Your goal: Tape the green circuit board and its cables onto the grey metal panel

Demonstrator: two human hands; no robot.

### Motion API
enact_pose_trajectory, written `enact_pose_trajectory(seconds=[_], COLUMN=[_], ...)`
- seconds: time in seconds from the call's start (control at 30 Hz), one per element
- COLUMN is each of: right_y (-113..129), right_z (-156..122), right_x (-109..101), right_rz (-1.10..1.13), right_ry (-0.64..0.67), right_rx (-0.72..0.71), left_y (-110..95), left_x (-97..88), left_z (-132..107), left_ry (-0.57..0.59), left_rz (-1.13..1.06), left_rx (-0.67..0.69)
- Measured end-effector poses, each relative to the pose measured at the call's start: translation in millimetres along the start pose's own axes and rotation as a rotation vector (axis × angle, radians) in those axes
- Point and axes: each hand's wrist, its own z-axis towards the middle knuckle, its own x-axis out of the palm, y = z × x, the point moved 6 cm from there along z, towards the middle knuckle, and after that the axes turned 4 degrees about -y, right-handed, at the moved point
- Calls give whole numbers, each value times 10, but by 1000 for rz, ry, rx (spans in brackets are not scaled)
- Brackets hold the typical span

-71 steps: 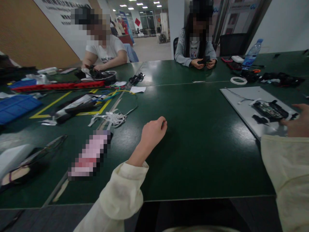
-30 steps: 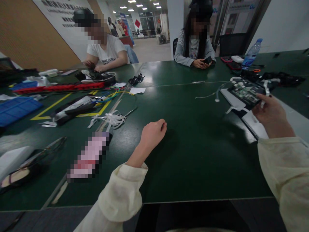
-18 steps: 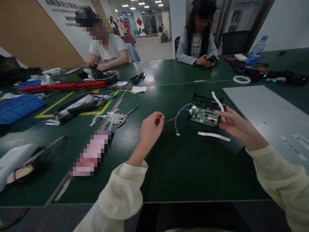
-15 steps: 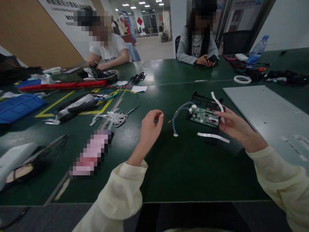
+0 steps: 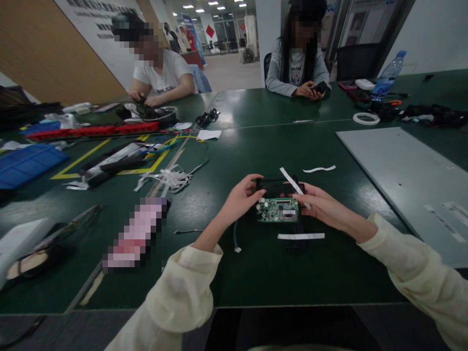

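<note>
My left hand (image 5: 241, 201) grips the left edge of a black plastic frame, thumb in front and fingers behind. A green circuit board (image 5: 277, 209) is mounted on this black frame (image 5: 271, 187). On its right side, my right hand (image 5: 323, 207) is closed around the frame, and a white strip (image 5: 288, 179) slants up by its fingers. Blue-grey cable (image 5: 236, 238) hangs from the left, partly hidden by my left hand and wrist. Below the board is a second white strip (image 5: 302, 236); a third, wavy strip (image 5: 319, 169) rests on the table beyond my right hand.
A large grey panel (image 5: 387, 161) lies to the right, with a white ring (image 5: 366, 119) beyond it. At left are a phone (image 5: 135, 234), tangled white strips (image 5: 173, 178) and a blue bin (image 5: 31, 163). Two people sit across the green table (image 5: 252, 112).
My right hand has brought the frame with its board left and nearer to me. My left hand, empty before, now holds its left edge. The wavy strip has come into sight.
</note>
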Motion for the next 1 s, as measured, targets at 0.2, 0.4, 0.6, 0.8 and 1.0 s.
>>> enact_pose_trajectory(seconds=[0.2, 0.4, 0.6, 0.8, 1.0], right_y=[452, 693, 504, 591, 800], right_z=[22, 329, 552, 431, 320], right_x=[-660, -1248, -1491, -1462, -764], right_rz=[-650, -1372, -1451, -1293, -790], right_ry=[-472, -531, -380, -433, -404], right_rx=[-373, -524, -441, -387, -360], left_y=[58, -7, -30, -16, -15], left_x=[-69, -111, -100, -80, -73], left_z=[1, -22, -27, -23, -41], left_ry=[-125, -193, -175, -174, -203], left_rz=[250, 655, 752, 776, 786], left_rx=[42, 199, 250, 246, 238])
